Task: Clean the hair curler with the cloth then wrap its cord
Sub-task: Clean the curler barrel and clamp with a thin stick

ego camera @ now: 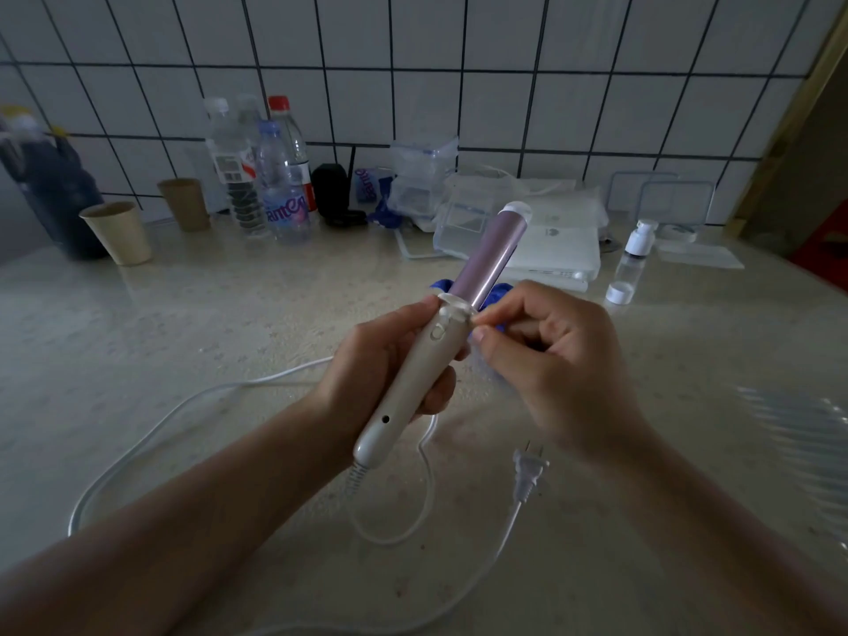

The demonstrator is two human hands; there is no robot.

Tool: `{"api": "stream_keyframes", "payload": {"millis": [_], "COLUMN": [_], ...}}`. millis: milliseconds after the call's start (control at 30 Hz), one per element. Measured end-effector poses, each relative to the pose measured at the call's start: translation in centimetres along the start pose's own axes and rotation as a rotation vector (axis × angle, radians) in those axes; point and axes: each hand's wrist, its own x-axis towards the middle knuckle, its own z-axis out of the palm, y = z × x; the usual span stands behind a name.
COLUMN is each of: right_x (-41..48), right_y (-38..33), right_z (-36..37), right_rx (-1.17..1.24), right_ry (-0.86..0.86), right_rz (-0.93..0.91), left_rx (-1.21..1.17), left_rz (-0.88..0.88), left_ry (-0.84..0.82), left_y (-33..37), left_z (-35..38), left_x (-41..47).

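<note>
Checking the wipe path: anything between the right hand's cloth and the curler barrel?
Nothing visible. The right hand holds the blue cloth against the curler at its collar; the left hand grips only the handle.

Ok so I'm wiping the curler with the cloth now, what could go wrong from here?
The cord lies in loose loops on the counter beneath your arms, so it may snag or tangle when you wrap it, dragging the plug. The hair curler points its barrel toward the small bottle; a swing could tip it. Your right hand grips only a bunched bit of cloth, which might slip.
</note>
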Motion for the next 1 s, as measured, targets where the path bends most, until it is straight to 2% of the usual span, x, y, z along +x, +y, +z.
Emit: {"api": "stream_keyframes", "payload": {"millis": [67,167,300,400,533,633,800,933,1000], "right_x": [-0.1,0.0,-0.2,-0.1,-0.1,-0.1,-0.8,-0.5,-0.5], "right_y": [-0.2,-0.2,-0.3,0.0,0.0,0.3,0.5,0.8,0.7], "right_z": [0.1,-0.1,0.3,0.2,0.3,0.3,1.2,1.1,1.1], "right_rx": [0.019,-0.01,0.033,0.012,0.042,0.044,0.093,0.066,0.051], "right_ry": [-0.046,0.042,-0.031,0.03,-0.044,0.014,-0.156,-0.092,-0.133], "right_rz": [0.005,0.0,0.012,0.004,0.009,-0.01,-0.016,0.013,0.009], "left_rx": [0.019,-0.045,-0.07,-0.077,-0.064,-0.04,-0.06,-0.087,-0.079], "left_rz": [0.0,-0.019,-0.042,-0.054,-0.049,-0.038,-0.021,-0.044,-0.04], "left_ry": [0.018,0.049,-0.014,-0.027,-0.07,-0.04,0.015,0.007,0.014], "left_y": [0.0,0.0,0.1,0.1,0.1,0.1,-0.1,0.0,0.0], "left_z": [-0.1,-0.1,-0.2,-0.2,-0.2,-0.2,-0.2,-0.1,-0.1], "left_x": [0.0,0.1,0.0,0.0,-0.1,0.0,0.1,0.1,0.1]}}
